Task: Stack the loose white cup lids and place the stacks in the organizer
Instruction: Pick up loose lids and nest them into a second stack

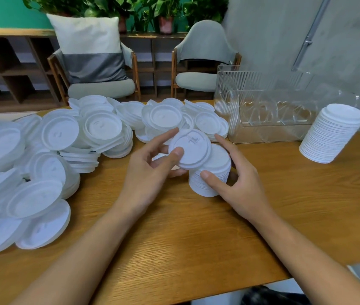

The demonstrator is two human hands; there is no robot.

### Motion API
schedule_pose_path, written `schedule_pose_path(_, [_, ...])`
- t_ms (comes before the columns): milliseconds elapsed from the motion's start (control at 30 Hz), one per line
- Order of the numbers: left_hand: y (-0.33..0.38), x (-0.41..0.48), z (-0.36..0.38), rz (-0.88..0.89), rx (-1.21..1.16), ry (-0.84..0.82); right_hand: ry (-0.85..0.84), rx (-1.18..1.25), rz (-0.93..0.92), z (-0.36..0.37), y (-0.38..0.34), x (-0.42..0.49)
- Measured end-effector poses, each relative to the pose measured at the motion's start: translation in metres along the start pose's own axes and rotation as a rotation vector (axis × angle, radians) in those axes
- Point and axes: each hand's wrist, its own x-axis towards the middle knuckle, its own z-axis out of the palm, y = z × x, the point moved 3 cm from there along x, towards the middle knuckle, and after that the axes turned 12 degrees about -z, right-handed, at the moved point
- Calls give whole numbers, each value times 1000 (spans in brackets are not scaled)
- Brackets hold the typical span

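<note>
My left hand (152,164) pinches a single white lid (193,148) between thumb and fingers, tilted just above and left of a short stack of lids (213,172) on the table. My right hand (232,172) grips that stack, thumb on its front and fingers round its far side. A big heap of loose white lids (49,155) covers the left and back of the table. A clear plastic organizer (267,106) stands at the back right. A taller finished stack (331,135) stands on the table to its right.
The wooden table (174,234) ends close to me, and its right edge runs near the tall stack. Two chairs (99,69) stand behind the table, with shelving and potted plants beyond. A grey wall rises at the right.
</note>
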Motion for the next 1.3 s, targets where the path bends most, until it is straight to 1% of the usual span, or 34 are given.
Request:
schedule_pose_path(133, [-9, 5, 4, 79, 218, 98, -38, 52, -12, 2, -2, 0])
schedule_pose_path(300, [-10, 2, 10, 178, 411, 182, -63, 67, -18, 3, 1, -1])
schedule_pose_path(367, [-8, 2, 9, 224, 476, 192, -62, 77, -19, 2, 1, -1])
schedule_pose_path(400, [-8, 2, 9, 236, 489, 159, -65, 87, -17, 2, 1, -1])
schedule_pose_path(533, [-5, 3, 14, 174, 375, -127, -95, 136, 2, 3, 1, -1])
schedule_pose_path(600, [-3, 3, 14, 178, 335, -169, -100, 158, 4, 3, 0, -1])
schedule_pose_path(700, [-3, 6, 12, 182, 316, -90, -98, 157, -2, 3, -2, -1])
schedule_pose_path(800, [-5, 4, 17, 182, 398, 35, -70, 168, -7, 4, -4, -1])
schedule_pose_path(900, [-6, 3, 25, 189, 450, 83, -57, 163, -15, 3, -4, -1])
schedule_pose_path(1167, [-4, 1, 28, 195, 504, 94, -62, 155, -39, 4, -1, 0])
schedule_pose_path(1300, [-4, 5, 26, 152, 502, 72, -59, 163, -40, 3, 0, 0])
